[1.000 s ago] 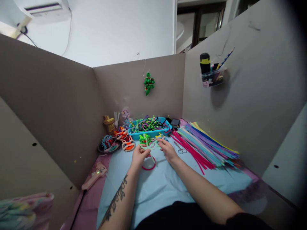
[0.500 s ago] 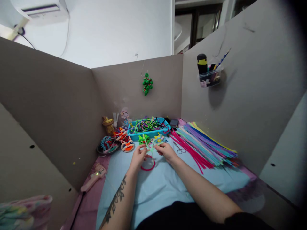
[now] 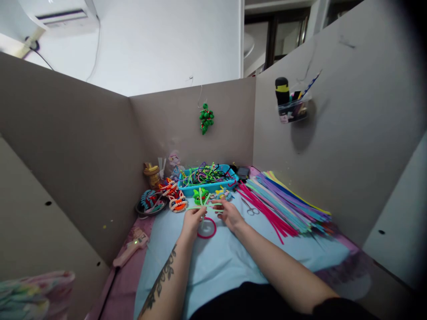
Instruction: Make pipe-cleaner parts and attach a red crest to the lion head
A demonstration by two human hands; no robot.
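Observation:
My left hand pinches several pale green pipe cleaners where they cross; some stick upward and others lie sideways. My right hand is at the right ends of these strands, its fingers loosely curled around them. Below and between my hands is a dark pink pipe cleaner ring, close to my left fingers; I cannot tell whether it is joined to the green strands. Just beyond the strands sits a bright green fuzzy figure, partly covered by them.
A blue tray of tangled pipe cleaners stands behind. Scissors and bundled straight pipe cleaners lie to the right. Orange-and-white fuzzy figures, a dark bowl and a pink glue gun are left. Grey panels enclose the table.
My right fingers have loosened and spread somewhat along the green strands. The strands now lie more sideways between my hands, and more of the pink ring shows.

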